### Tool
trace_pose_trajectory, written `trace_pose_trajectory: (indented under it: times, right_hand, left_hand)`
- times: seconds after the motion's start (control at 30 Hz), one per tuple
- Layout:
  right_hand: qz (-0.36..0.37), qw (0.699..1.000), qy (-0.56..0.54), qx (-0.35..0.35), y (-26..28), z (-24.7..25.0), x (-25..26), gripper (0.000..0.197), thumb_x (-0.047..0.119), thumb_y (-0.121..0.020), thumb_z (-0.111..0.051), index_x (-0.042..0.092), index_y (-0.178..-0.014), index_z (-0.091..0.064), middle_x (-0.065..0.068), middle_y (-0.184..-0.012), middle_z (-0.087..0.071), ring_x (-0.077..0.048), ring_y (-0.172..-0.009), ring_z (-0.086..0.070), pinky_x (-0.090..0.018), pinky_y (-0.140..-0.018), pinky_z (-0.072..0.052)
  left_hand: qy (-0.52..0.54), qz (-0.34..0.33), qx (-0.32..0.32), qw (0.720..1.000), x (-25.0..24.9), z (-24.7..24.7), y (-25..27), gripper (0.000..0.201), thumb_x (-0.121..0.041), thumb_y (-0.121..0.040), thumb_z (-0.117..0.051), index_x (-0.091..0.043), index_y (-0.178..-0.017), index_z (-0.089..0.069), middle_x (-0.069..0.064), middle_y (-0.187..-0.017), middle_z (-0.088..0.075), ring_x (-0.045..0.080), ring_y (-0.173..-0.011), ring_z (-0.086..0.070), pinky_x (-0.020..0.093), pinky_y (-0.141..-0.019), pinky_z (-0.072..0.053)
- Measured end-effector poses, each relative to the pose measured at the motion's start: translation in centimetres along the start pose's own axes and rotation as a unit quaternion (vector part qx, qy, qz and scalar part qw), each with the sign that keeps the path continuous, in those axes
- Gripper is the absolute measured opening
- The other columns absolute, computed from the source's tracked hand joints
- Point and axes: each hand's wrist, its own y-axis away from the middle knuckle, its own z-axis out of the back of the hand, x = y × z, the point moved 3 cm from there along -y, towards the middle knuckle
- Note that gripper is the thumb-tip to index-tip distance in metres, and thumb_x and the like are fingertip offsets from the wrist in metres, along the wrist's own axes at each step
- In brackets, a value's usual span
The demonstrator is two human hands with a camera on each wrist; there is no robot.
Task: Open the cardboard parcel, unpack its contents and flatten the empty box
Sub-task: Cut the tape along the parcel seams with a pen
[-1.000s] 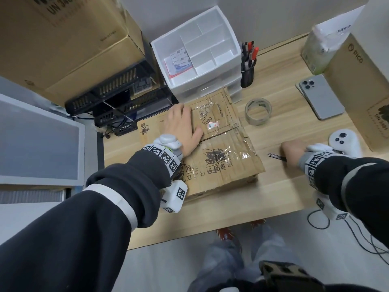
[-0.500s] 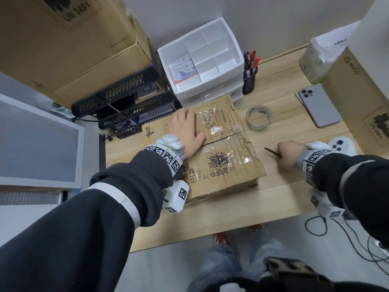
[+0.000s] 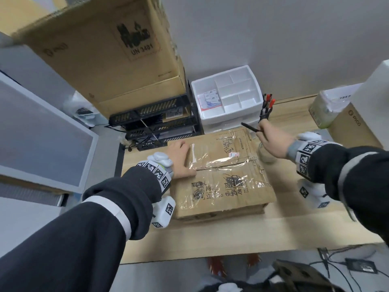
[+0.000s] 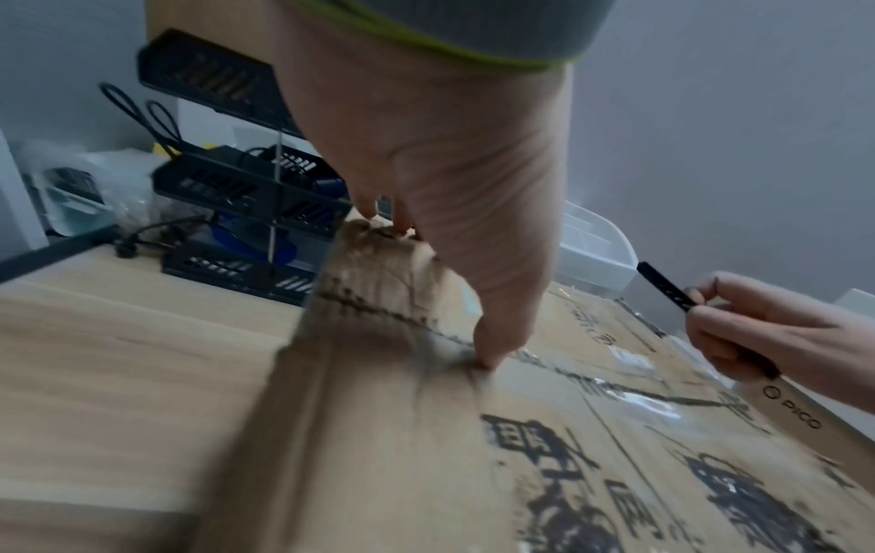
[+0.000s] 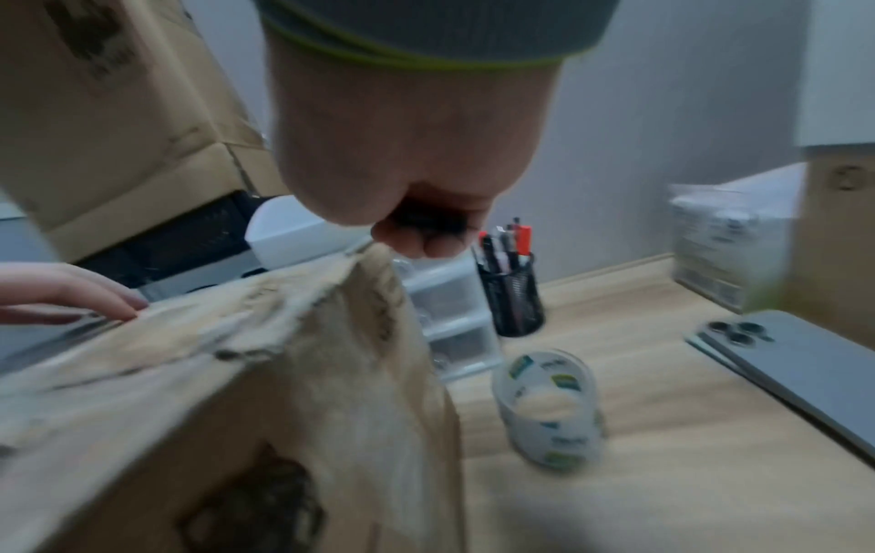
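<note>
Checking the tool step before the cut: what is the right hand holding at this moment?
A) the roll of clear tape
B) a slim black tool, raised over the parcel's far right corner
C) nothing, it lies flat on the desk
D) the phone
B: the right hand grips a slim black tool above the taped cardboard parcel, while the left hand rests on the parcel.

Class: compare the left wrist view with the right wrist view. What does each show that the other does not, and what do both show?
Only the left wrist view shows the dark tool sticking out of the right hand, and the taped seam across the parcel's top. Only the right wrist view shows the tape roll, the pen cup and the phone. Both show the cardboard parcel, the left hand resting on it, and the wooden desk.
</note>
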Motion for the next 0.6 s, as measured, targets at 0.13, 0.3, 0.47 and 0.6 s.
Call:
trace_pose_trajectory:
  times: [0.13, 0.3, 0.47, 0.6]
  right_hand:
    - [0.103, 0.992, 0.036, 0.067, -1.2, -1.1, 5.7, 0.009, 0.029, -0.103, -0.038, 0.021, -0.099, -0.039, 0.003, -0.074, -0.054, -0.022, -0.066, -0.052, -0.033, -0.06, -0.038]
    - [0.141, 0.975, 0.069, 0.161, -1.7, -4.4, 9.9, 0.007, 0.026, -0.097, -0.038, 0.025, -0.098, -0.045, 0.003, -0.083, -0.058, -0.021, -0.078, -0.058, -0.04, -0.077, -0.051]
    - [0.162, 0.955, 0.081, 0.233, -1.4, -7.3, 13.6, 0.013, 0.017, -0.097, -0.041, 0.021, -0.104, -0.051, 0.0, -0.09, -0.062, -0.021, -0.084, -0.061, -0.036, -0.076, -0.05]
    - [0.176, 0.947, 0.075, 0.259, -1.5, -8.3, 15.2, 0.017, 0.009, -0.096, -0.041, 0.021, -0.1, -0.052, 0.001, -0.088, -0.061, -0.018, -0.078, -0.058, -0.031, -0.071, -0.047]
  left_hand:
    - [-0.01, 0.018, 0.022, 1.0, 2.6, 0.6, 1.3, 0.092, -0.058, -0.064, -0.08, -0.011, -0.135, -0.046, 0.005, -0.141, -0.036, 0.023, -0.122, -0.039, 0.033, -0.098, -0.038]
    - [-0.006, 0.028, 0.047, 0.999, 3.8, 1.1, 2.0, 0.103, -0.055, -0.064, -0.084, -0.012, -0.146, -0.039, 0.007, -0.151, -0.03, 0.026, -0.134, -0.039, 0.037, -0.109, -0.039]
    - [0.024, 0.028, 0.05, 0.998, 4.2, 0.7, 2.3, 0.104, -0.046, -0.068, -0.087, -0.012, -0.151, -0.034, 0.007, -0.156, -0.025, 0.025, -0.136, -0.04, 0.025, -0.102, -0.034]
    - [0.036, 0.034, 0.073, 0.996, 4.4, 0.9, 2.1, 0.115, -0.045, -0.058, -0.092, -0.013, -0.151, -0.032, 0.003, -0.156, -0.022, 0.024, -0.137, -0.039, 0.028, -0.106, -0.037]
